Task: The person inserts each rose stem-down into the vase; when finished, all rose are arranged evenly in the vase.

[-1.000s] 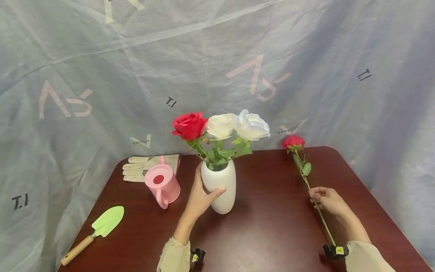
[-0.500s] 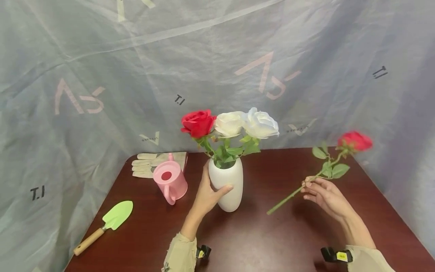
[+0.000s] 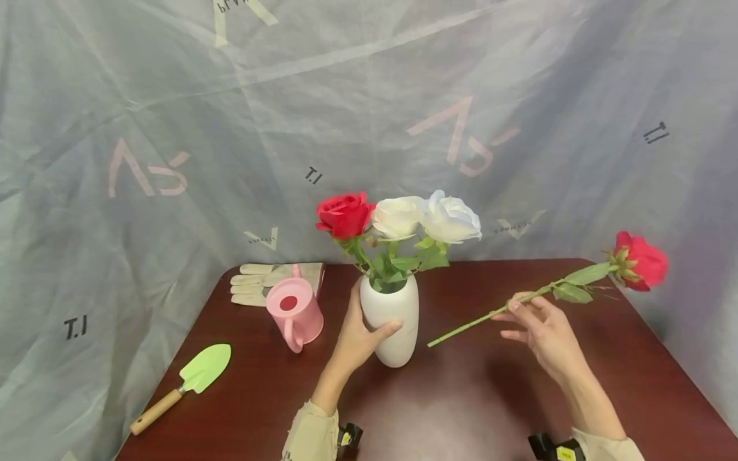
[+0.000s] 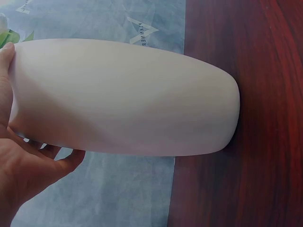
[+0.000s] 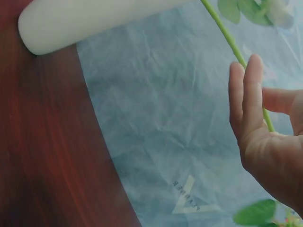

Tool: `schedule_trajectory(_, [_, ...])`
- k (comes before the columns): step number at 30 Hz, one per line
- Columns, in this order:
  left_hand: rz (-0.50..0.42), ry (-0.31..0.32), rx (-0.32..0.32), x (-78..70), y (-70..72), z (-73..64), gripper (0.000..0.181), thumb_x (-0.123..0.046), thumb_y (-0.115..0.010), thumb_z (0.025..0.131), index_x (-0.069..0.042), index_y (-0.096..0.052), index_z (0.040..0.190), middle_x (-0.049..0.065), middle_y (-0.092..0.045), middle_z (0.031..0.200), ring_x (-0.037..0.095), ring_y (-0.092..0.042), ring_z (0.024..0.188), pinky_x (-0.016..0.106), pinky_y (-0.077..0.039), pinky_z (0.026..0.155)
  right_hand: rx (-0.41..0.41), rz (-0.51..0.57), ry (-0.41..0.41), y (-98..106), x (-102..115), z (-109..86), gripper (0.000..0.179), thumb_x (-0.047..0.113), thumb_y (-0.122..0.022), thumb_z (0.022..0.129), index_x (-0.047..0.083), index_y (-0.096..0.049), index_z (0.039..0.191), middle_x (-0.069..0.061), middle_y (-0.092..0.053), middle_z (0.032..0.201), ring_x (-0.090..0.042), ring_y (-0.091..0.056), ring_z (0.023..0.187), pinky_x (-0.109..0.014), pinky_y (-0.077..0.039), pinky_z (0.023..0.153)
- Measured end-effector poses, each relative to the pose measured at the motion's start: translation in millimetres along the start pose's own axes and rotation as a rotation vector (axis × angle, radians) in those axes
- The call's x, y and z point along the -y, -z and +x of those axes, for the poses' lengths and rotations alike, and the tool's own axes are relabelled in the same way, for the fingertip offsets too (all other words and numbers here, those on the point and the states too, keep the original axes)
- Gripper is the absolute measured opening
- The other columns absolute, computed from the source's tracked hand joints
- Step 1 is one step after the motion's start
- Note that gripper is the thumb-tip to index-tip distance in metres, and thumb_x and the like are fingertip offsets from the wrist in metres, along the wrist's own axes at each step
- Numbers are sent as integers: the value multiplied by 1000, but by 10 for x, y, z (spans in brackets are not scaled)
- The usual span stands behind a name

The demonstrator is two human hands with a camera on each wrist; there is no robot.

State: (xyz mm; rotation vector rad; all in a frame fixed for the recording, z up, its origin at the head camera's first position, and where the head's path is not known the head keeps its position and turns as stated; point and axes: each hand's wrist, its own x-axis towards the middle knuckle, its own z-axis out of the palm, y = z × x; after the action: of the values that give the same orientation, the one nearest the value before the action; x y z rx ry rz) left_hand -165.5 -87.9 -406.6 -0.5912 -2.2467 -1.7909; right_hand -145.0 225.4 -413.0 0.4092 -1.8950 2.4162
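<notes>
A white vase [image 3: 398, 320] stands on the dark red table, and my left hand [image 3: 360, 339] grips its left side, thumb across the front. In the left wrist view the vase [image 4: 128, 99] fills the middle, its base on the tabletop. Out of its mouth rise a red rose [image 3: 344, 216] and two white roses [image 3: 451, 218]. My right hand [image 3: 544, 330] pinches the green stem of another red rose [image 3: 642, 261] above the table. The bloom points right, and the bare stem end [image 3: 438, 341] points left toward the vase. In the right wrist view the stem [image 5: 227, 35] runs behind the fingers.
A pink watering can [image 3: 295, 314] stands left of the vase, in front of pale work gloves [image 3: 254, 282]. Farther left lies a green trowel [image 3: 196, 374] with a wooden handle. A grey printed sheet [image 3: 288, 96] hangs behind the table.
My right hand has lifted the single red rose off the table and turned it, so its bloom swung right and its stem end left. The left hand stays on the vase.
</notes>
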Motion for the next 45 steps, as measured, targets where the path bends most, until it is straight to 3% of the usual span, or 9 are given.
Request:
schedule_trajectory(7, [-1,1,-24,15,-6,-42,93,-9,-78,72,-7,-20,145,12,-40,135,26,-43,118,51,-34,96,-65,5,15,-136,3,-23,10,2,-50,95,-1,-52,104,-3,-60,94,-20,-65,90,-35,-54,69])
schedule_trajectory(20, [8,0,-10,30,-42,19,93,-12,-78,73,-7,-20,145,10,-39,136,23,-42,119,48,-32,99,-71,153,173,-226,199,72,11,-4,-43,96,-2,-52,102,-6,-60,94,-20,-64,95,-31,-53,71])
schedule_trajectory(24, [4,-6,-8,26,-61,39,92,-13,-78,73,-9,-21,145,9,-40,135,23,-43,118,48,-33,98,-114,181,205,-297,285,111,10,-4,-45,95,-3,-52,102,-7,-61,92,-21,-65,94,-31,-53,71])
schedule_trajectory(32, [39,7,-40,4,-1,2,92,-13,-79,73,-6,-21,145,13,-40,135,27,-44,116,49,-35,96,-304,121,155,-582,315,235,7,6,-55,93,1,-57,97,-6,-63,85,-22,-66,84,-33,-54,67])
schedule_trajectory(37, [48,7,-42,-3,28,-10,93,-12,-78,73,-6,-20,145,13,-39,137,27,-43,118,49,-33,98,-348,89,155,-709,310,296,10,7,-58,91,-2,-55,95,-7,-63,79,-22,-66,76,-36,-54,64])
schedule_trajectory(45, [24,-2,-22,9,-27,10,92,-13,-78,73,-7,-21,145,12,-40,136,25,-43,117,48,-33,98,-388,-12,177,-746,343,291,14,7,-59,91,-6,-53,95,-8,-61,78,-21,-65,74,-37,-54,62])
